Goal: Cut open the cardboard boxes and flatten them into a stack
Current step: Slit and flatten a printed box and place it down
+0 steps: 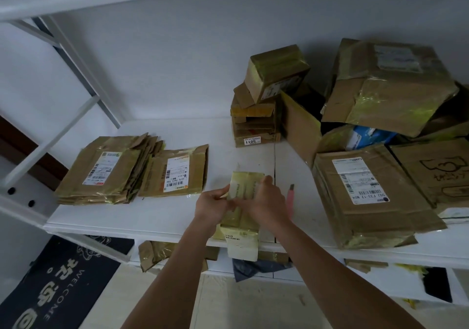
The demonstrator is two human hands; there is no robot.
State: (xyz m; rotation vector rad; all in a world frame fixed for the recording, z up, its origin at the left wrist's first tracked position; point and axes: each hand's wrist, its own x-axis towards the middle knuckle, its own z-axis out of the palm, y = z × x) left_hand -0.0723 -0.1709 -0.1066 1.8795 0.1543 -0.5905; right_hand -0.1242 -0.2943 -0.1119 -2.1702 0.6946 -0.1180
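A small pale yellow-taped box [245, 184] lies opened out at the front edge of the white shelf [165, 217], one flap hanging over the edge. My left hand [212, 205] pinches its left edge, and my right hand [264, 202] grips it from the right and on top. A pink box cutter [290, 198] lies on the shelf just right of my right hand. Flattened boxes form a stack [101, 171] at the left, with another flat box [175, 171] beside it.
Unopened and crushed cardboard boxes pile up at the right [375, 196] and back right [388, 85], with a smaller pile [264, 100] against the wall. Cardboard scraps [152, 252] lie below the shelf. A dark welcome mat [58, 285] covers the floor at the left.
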